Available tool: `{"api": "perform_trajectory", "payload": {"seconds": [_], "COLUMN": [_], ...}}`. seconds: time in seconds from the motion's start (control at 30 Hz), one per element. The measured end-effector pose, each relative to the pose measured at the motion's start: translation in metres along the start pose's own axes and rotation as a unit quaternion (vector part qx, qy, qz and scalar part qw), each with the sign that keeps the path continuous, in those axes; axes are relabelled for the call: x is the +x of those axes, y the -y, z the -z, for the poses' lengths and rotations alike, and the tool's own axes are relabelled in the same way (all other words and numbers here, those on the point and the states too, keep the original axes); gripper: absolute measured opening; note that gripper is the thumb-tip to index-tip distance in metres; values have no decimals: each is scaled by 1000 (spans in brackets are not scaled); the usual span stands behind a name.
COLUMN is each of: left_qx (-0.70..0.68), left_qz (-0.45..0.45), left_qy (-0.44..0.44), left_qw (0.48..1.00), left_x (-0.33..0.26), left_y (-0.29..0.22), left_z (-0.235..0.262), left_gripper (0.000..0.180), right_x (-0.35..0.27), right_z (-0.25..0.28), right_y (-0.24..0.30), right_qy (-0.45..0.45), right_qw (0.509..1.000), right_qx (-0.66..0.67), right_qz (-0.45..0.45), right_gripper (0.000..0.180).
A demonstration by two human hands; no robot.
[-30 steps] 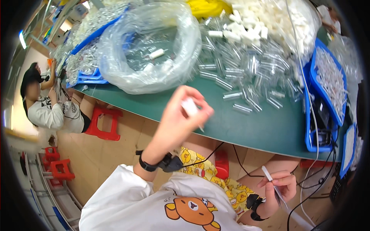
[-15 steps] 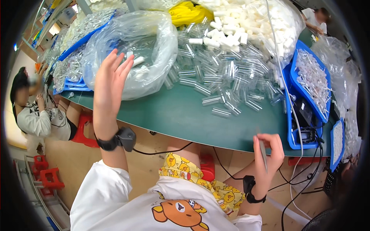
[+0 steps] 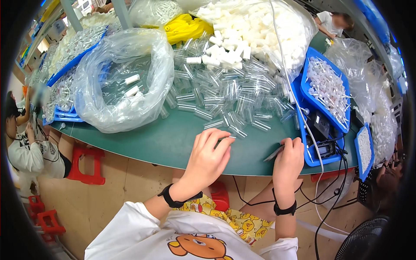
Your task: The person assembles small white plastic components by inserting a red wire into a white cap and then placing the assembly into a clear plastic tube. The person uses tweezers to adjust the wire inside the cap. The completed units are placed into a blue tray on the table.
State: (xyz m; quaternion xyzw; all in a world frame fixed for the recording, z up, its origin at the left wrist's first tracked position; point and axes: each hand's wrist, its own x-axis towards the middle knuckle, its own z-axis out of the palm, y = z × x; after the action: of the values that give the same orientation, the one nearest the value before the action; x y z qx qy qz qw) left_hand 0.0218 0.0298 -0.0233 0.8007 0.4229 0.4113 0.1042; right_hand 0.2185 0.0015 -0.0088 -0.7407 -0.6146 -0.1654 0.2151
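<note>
My left hand (image 3: 208, 157) is at the near edge of a heap of clear plastic tubes (image 3: 204, 113), palm down with the fingers curled. A clear glint shows at its fingertips; what they hold is mostly hidden. My right hand (image 3: 287, 161) is closed on a thin, tapered grey metal tool (image 3: 274, 154), perhaps tweezers, just over the table's front edge. To the left lies an open clear plastic bag (image 3: 97, 115) with several white plugs (image 3: 132, 79) inside. Loose white foam-like plugs (image 3: 236, 55) are piled behind the tubes.
Blue trays (image 3: 342, 125) stand at the right with white sticks and dark devices. A white cable (image 3: 289, 84) hangs across the table (image 3: 156, 147). A yellow bag (image 3: 187, 29) lies at the back. Other people (image 3: 39, 151) sit at the left and far right.
My left hand has come down from beside the clear bag to the edge of the tube heap. My right hand has turned, the metal tool now pointing left. The view has shifted.
</note>
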Motion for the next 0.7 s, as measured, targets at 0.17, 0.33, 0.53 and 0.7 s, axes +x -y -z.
{"api": "perform_trajectory", "payload": {"seconds": [0.17, 0.33, 0.53, 0.7], "left_qx": [-39, -24, 26, 89], "left_qz": [17, 9, 0, -51], "left_qy": [6, 45, 62, 83], "left_qw": [999, 999, 998, 991], "left_x": [-3, -9, -9, -10], "left_y": [4, 7, 3, 2], "left_z": [-1, 3, 6, 3], "left_gripper": [22, 30, 39, 40], "right_x": [15, 47, 137, 187], "right_z": [0, 28, -12, -69], "right_y": [-4, 26, 77, 92], "right_qy": [51, 102, 54, 2], "right_qw": [997, 988, 963, 953], "right_qx": [-10, 63, 164, 117], "right_qz": [53, 100, 208, 278], "right_gripper": [11, 12, 18, 21]}}
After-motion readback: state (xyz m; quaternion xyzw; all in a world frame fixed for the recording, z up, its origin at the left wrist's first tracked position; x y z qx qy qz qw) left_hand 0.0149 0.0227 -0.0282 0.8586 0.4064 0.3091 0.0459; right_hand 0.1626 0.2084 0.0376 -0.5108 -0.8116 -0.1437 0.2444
